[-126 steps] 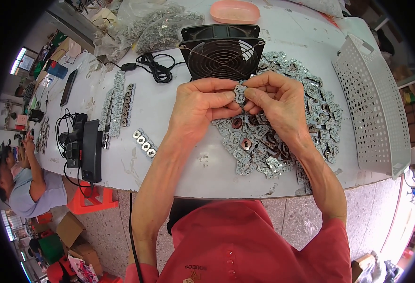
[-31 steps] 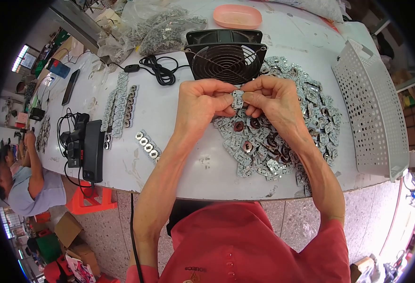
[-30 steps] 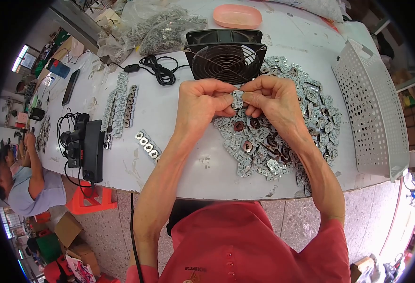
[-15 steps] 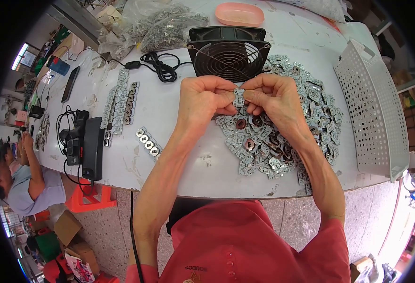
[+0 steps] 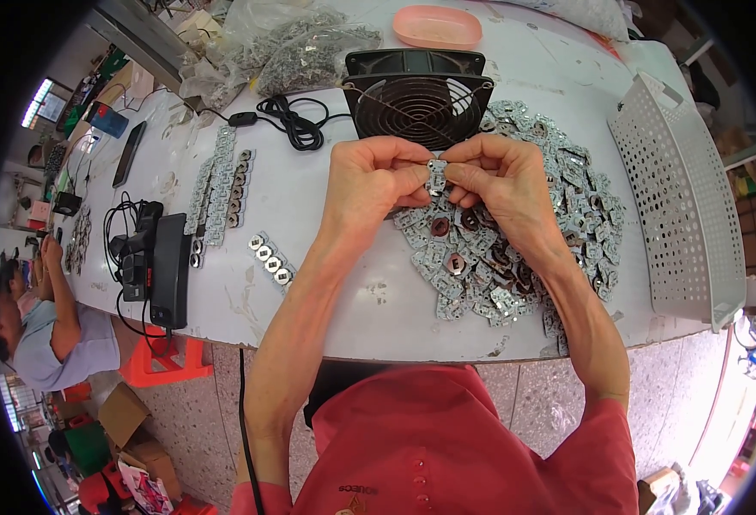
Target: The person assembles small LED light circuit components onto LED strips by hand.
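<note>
Between my two hands is a small silvery metal plate (image 5: 436, 178) with holes in it, held up above the table. My left hand (image 5: 378, 176) pinches its left edge with thumb and fingertips. The right edge is gripped the same way by my right hand (image 5: 498, 176). Under and to the right of my hands spreads a heap of similar metal pieces (image 5: 515, 283), some with dark round centres. Just beyond my fingertips stands a black fan (image 5: 416, 107) with a wire guard. A short row of pieces with round centres (image 5: 271, 260) lies left of my left forearm.
Longer rows of metal pieces (image 5: 217, 193) lie farther left, near a black power adapter (image 5: 168, 270) and coiled cable (image 5: 296, 124). A perforated basket (image 5: 683, 206) stands at the right. Behind are a pink dish (image 5: 437, 27) and bagged parts (image 5: 309, 56). Another person (image 5: 51, 318) sits far left.
My hands stay in nearly the same place, still holding the metal plate. Its tilt looks slightly different.
</note>
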The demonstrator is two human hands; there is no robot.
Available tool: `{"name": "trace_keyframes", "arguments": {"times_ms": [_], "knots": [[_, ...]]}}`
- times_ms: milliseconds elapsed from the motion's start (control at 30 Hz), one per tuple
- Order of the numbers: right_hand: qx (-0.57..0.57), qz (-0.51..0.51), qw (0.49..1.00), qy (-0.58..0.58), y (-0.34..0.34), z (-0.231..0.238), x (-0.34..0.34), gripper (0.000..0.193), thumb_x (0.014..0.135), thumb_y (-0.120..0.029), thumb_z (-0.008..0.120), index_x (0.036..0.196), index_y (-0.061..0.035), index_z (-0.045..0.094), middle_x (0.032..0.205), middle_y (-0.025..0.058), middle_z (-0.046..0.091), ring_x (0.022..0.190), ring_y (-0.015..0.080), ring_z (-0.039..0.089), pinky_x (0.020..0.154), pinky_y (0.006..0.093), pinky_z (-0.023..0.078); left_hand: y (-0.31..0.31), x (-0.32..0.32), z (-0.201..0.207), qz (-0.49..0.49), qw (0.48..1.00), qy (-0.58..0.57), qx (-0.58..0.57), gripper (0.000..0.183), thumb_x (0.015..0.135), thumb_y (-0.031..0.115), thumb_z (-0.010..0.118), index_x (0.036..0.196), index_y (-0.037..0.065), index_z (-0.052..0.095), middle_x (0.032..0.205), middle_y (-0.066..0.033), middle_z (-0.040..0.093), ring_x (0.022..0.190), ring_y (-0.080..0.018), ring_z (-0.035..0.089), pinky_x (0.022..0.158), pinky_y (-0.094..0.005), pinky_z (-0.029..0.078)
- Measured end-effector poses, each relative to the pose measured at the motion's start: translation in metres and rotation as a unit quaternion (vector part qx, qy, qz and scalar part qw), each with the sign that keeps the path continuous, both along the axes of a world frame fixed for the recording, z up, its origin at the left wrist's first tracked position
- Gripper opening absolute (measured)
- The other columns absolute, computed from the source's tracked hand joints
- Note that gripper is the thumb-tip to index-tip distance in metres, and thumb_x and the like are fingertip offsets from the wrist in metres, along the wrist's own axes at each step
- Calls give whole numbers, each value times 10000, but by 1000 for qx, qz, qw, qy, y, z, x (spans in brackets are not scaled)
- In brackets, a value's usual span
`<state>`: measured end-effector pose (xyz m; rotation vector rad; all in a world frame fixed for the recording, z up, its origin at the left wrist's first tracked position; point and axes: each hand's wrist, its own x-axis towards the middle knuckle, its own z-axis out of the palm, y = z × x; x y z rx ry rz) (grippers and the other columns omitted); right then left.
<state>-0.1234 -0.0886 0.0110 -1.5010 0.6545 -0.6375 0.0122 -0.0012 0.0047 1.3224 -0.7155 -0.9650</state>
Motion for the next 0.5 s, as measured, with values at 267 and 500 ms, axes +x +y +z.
{"name": "trace_keyframes", "arguments": {"times_ms": [267,500], "knots": [[2,3,1000,-13,0,0,0,85,766,4,594,831,44,630,657,71,618,546,88,567,508,202,468,0,0,1,5,1000,-15,14,135,757,-37,602,887,-53,635,730,-97,636,590,-139,614,553,-238,521],[-1,-2,1000,-4,1,-2,0,85,765,5,598,834,45,629,659,73,618,551,94,569,510,205,467,-1,-4,0,15,998,-68,3,135,762,-66,578,881,-50,639,751,-96,639,631,-140,618,589,-250,535]]}}
